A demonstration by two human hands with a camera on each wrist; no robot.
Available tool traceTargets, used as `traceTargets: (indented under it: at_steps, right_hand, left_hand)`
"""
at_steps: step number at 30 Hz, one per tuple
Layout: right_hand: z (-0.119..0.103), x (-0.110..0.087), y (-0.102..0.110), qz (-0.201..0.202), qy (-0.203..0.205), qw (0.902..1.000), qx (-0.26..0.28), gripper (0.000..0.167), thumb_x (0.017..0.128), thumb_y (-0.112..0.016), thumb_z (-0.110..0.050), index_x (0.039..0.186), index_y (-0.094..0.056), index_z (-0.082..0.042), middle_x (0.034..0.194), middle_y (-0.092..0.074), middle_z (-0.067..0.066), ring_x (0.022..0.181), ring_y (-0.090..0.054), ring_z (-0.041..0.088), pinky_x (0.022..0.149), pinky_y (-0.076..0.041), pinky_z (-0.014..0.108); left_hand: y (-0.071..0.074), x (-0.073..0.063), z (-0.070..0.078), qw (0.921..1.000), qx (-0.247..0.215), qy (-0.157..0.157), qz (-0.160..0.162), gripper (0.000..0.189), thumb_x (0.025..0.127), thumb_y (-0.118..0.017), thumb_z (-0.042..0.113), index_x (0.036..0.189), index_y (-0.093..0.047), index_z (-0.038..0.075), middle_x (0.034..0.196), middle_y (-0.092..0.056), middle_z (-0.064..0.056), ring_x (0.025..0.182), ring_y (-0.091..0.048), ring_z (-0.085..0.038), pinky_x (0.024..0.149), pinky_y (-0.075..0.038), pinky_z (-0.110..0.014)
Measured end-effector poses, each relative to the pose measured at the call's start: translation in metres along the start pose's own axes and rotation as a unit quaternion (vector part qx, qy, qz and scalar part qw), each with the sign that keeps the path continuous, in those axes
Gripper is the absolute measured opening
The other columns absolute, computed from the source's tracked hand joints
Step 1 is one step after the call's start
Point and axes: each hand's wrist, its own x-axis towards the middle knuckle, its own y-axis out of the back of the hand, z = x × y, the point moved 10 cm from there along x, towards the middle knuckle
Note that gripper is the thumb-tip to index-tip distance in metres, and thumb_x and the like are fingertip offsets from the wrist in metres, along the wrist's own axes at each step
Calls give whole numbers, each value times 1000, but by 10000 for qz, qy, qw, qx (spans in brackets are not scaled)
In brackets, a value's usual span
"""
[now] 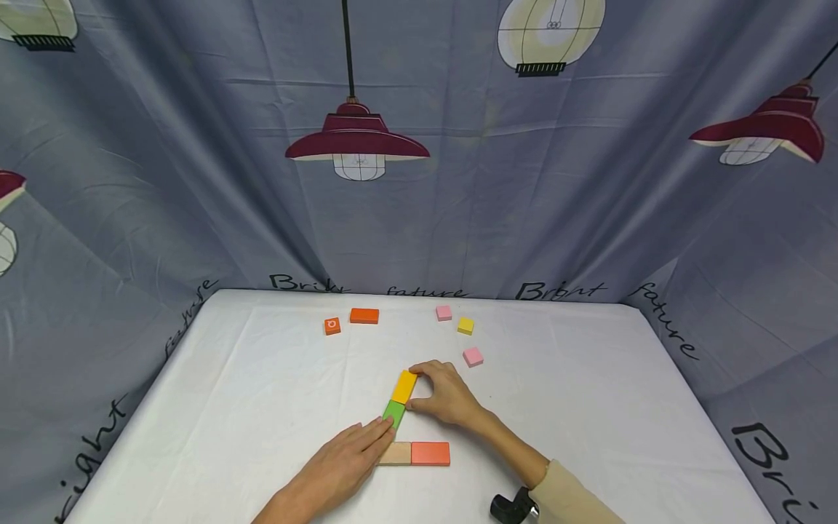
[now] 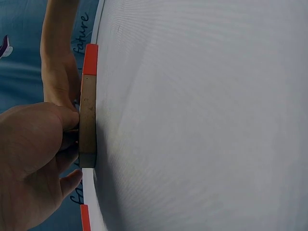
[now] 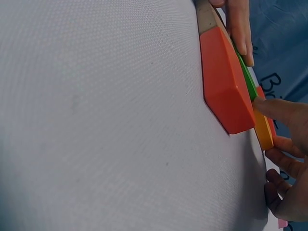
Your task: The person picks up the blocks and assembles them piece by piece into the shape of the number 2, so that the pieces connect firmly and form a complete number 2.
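Observation:
My right hand pinches a yellow-orange block between the thumb at its near end and a finger at its far end. A green block lies end to end with it, in a slanted row. On the green block rest the straight fingertips of my left hand, which covers the row's lower part. Beneath that hand's side, a bare wood block joins a coral-red block in a level row. The left wrist view shows the left thumb beside the wood block.
Toward the back left lie a small orange square block and a longer orange block. Back right of centre are two pink blocks and a small yellow block. Behind the white table hangs a grey-blue curtain.

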Motion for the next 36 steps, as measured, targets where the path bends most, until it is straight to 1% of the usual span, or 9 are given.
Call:
traceTargets:
  at_steps: [5, 15, 20, 23, 26, 28, 32, 36]
  right_hand:
    - [0, 0, 0, 11, 10, 10000, 3, 54, 78, -87, -24, 125, -66, -6, 124, -65, 5, 110, -53, 25, 96, -47, 43]
    - [1, 1, 0, -4, -43, 10000, 3, 55, 78, -87, -25, 126, -66, -7, 125, -65, 6, 108, -53, 23, 93, -48, 41]
    - [1, -1, 4, 44, -56, 9999, 152, 55, 79, -86, -23, 127, -65, -6, 124, -64, 6, 110, -54, 24, 95, -48, 42]
    - [5, -1, 12, 244, -116, 9993, 262, 49, 81, -85, -20, 124, -67, -7, 122, -65, 4, 111, -55, 24, 97, -48, 43]
    - [10, -2, 26, 600, -140, 9975, 357, 41, 81, -84, -16, 119, -70, -7, 117, -67, 3, 108, -58, 24, 95, -49, 44]
    - [14, -3, 36, 818, -158, 9955, 449, 38, 82, -83, -13, 117, -71, -6, 114, -68, 4, 105, -59, 25, 92, -50, 44]
    - [25, -6, 56, 1134, -255, 9918, 533, 36, 81, -83, -10, 116, -72, -5, 112, -69, 5, 104, -59, 27, 91, -48, 44]
    - [41, -10, 73, 1343, -444, 9890, 442, 37, 81, -83, -10, 116, -71, -4, 112, -68, 8, 103, -59, 28, 91, -47, 44]
  left_hand:
    - [1, 0, 0, 10000, 16, 2, 36, 46, 98, -64, 18, 142, -55, 4, 147, -51, -8, 132, -51, -22, 102, -47, -42]
    - [-2, 0, -1, 9999, 25, 72, -147, 46, 100, -61, 19, 143, -54, 5, 149, -49, -7, 134, -48, -21, 104, -46, -41]
    - [0, 0, 0, 9999, 100, 19, -72, 47, 99, -63, 19, 143, -55, 5, 148, -50, -7, 133, -50, -21, 103, -46, -41]
    - [1, 0, 1, 9999, 136, -39, 24, 47, 97, -65, 18, 142, -56, 5, 147, -51, -7, 132, -51, -22, 102, -47, -41]
    - [2, 0, 2, 9999, 138, -52, 71, 47, 97, -65, 18, 141, -56, 5, 147, -51, -8, 131, -52, -22, 101, -48, -41]
    - [2, 0, 2, 9999, 128, -26, 35, 47, 98, -64, 18, 142, -56, 5, 147, -51, -7, 132, -51, -22, 101, -48, -41]
    - [1, 0, 1, 10000, 83, 13, -29, 46, 99, -63, 18, 142, -55, 5, 148, -50, -7, 132, -50, -22, 102, -47, -41]
    - [3, 0, 3, 9999, 110, -44, 109, 46, 98, -65, 17, 141, -57, 5, 147, -52, -8, 131, -52, -22, 101, -48, -40]
